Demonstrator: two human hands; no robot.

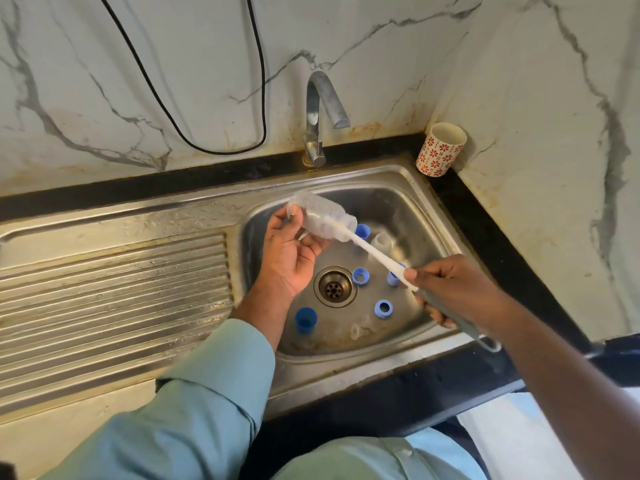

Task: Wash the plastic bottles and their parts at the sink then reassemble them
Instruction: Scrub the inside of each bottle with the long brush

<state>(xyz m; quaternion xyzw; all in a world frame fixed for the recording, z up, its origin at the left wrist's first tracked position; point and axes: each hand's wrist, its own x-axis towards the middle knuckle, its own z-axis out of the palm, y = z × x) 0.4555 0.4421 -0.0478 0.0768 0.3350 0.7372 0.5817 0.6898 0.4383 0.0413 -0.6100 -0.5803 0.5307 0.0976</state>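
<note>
- Scrubbing was under way: a clear bottle point(323, 216) was held tilted over the far left of the sink point(429, 206), its mouth toward the right, with a brush point(374, 252) pushed inside it.
- The left hand point(294, 252) was curled round the bottle's base, fingers wrapped on it.
- The right hand point(450, 292) was closed round the brush handle, near right of the basin.
- The tap point(320, 116) appeared to be off; no water stream was seen.
- The task was judged early: one bottle was being brushed, the parts lay loose in the basin, and nothing was reassembled.
- Counted: two bottles, the second bottle point(381, 242) lying in the basin; five blue parts point(361, 276) around the drain point(335, 286); one brush; one cup point(440, 148) at the far right corner.
- Something clear lay at the near basin edge; it could not be identified.
</note>
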